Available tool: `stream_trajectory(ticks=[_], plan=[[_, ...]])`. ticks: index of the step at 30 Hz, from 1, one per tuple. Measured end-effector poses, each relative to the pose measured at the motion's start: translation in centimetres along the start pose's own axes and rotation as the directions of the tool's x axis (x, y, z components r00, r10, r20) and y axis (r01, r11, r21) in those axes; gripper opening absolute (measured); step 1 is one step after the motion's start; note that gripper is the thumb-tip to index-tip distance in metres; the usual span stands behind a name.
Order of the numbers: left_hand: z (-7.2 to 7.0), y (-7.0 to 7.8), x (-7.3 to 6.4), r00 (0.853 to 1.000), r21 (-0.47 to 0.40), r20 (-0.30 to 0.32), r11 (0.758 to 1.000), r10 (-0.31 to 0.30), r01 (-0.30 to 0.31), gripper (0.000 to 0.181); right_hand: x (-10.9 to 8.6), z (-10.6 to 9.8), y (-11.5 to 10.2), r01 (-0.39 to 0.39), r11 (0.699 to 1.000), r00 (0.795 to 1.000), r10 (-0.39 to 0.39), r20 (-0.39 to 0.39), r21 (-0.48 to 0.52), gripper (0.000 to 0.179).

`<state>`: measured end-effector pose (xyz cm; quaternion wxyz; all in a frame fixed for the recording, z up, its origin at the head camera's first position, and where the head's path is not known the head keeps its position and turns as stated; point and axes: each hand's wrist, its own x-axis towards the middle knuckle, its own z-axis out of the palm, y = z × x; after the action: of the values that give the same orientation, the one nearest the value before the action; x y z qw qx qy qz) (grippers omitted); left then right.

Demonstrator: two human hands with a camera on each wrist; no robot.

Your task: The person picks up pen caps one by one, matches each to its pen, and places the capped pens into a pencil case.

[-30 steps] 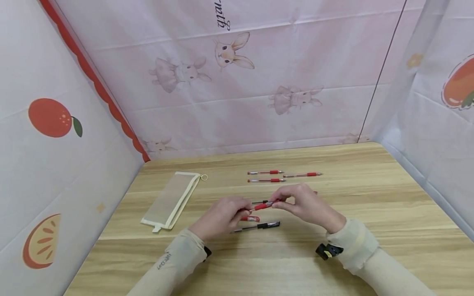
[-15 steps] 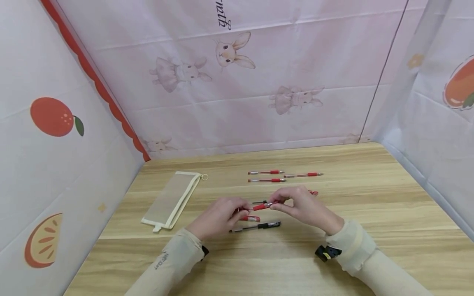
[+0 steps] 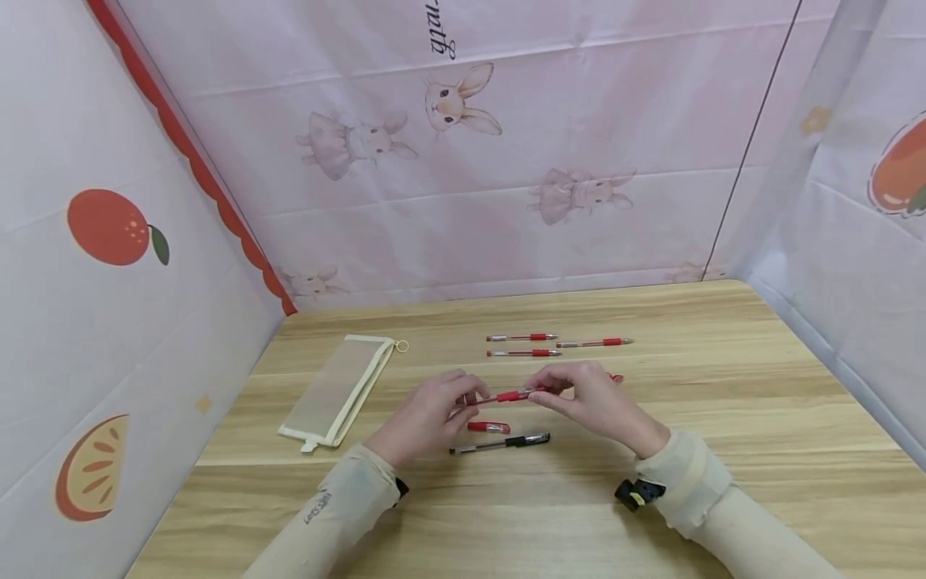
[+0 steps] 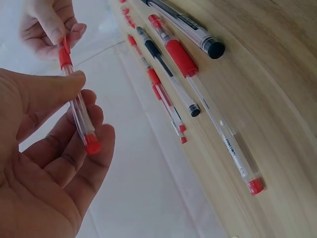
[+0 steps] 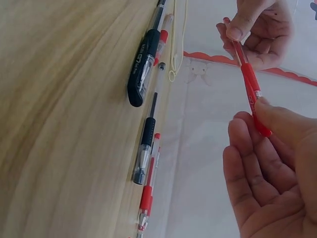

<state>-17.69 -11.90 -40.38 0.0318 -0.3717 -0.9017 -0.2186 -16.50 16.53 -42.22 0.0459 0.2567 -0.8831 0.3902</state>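
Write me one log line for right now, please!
left hand: pinches red pen by barrel | right hand: pinches its other end | table: black pens, other red pens, pouch

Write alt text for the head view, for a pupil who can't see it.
A left hand and a right hand hold a red pen between them over a wooden table. Three red pens lie beyond, a black pen and another red pen lie nearer the camera, and a pale pouch lies to the left.
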Motion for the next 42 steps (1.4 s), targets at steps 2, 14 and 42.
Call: stream_trajectory(ticks=[2, 14, 42], plan=[[0.0, 0.0, 0.0, 1.000, 0.012, -0.003, 1.000, -0.007, 0.007, 0.019, 0.0, 0.0, 0.1, -0.010, 1.000, 1.000, 0.010, 0.012, 0.006, 0.012], [0.0, -1.9, 0.6, 0.996, 0.014, 0.006, 0.996, -0.091, 0.091, 0.018, -0.2, -0.2, 0.8, -0.036, 0.999, 0.998, 0.035, 0.043, 0.012, 0.011], [0.6, -9.7, 0.8, 0.926, 0.042, 0.056, 0.927, -0.374, 0.372, 0.019, -3.8, -4.7, 5.2, -0.163, 0.987, 0.986, 0.163, 0.030, 0.009, 0.020]])
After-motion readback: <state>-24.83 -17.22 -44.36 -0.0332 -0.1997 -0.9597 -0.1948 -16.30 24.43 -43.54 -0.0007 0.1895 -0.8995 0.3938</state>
